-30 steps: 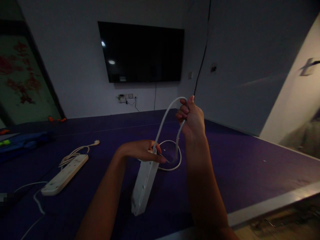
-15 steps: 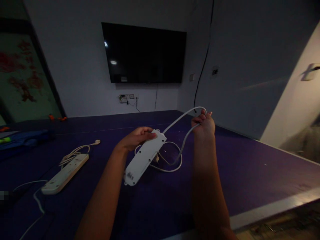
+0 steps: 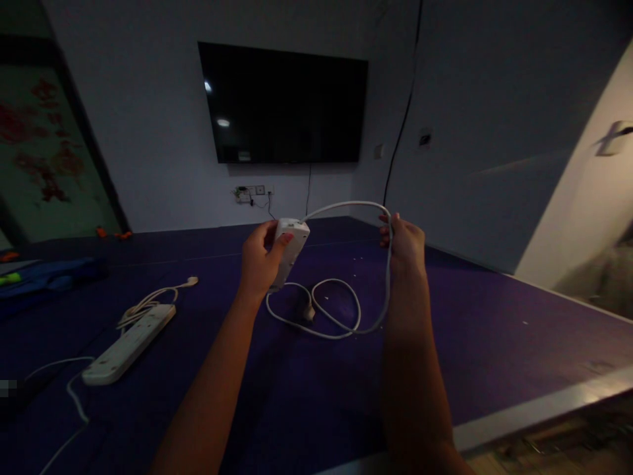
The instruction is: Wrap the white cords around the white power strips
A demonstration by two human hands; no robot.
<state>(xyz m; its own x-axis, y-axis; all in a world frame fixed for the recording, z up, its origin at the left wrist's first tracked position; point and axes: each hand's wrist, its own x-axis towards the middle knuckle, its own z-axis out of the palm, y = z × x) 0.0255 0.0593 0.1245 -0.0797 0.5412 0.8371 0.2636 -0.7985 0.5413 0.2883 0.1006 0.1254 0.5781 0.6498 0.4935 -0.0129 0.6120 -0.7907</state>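
Observation:
My left hand (image 3: 263, 258) is closed around a white power strip (image 3: 293, 251), held tilted above the purple surface with its cord end up and away from me. From that end the white cord (image 3: 346, 204) arches across to my right hand (image 3: 404, 243), whose thumb and fingers are closed on it. Below my right hand the cord drops to the surface and lies in loose loops. Its plug (image 3: 308, 313) rests among those loops, between my two forearms.
On the left lies a second white power strip (image 3: 128, 343) with its bundled cord and plug (image 3: 192, 281). Blue cloth (image 3: 54, 274) sits farther left. A large television (image 3: 287, 105) hangs on the far wall above sockets (image 3: 257, 190). The surface's pale edge (image 3: 544, 402) runs along the lower right.
My left hand has raised and turned the power strip, so its end shows and its underside is foreshortened. The cord between my hands arches higher; my right hand has turned slightly.

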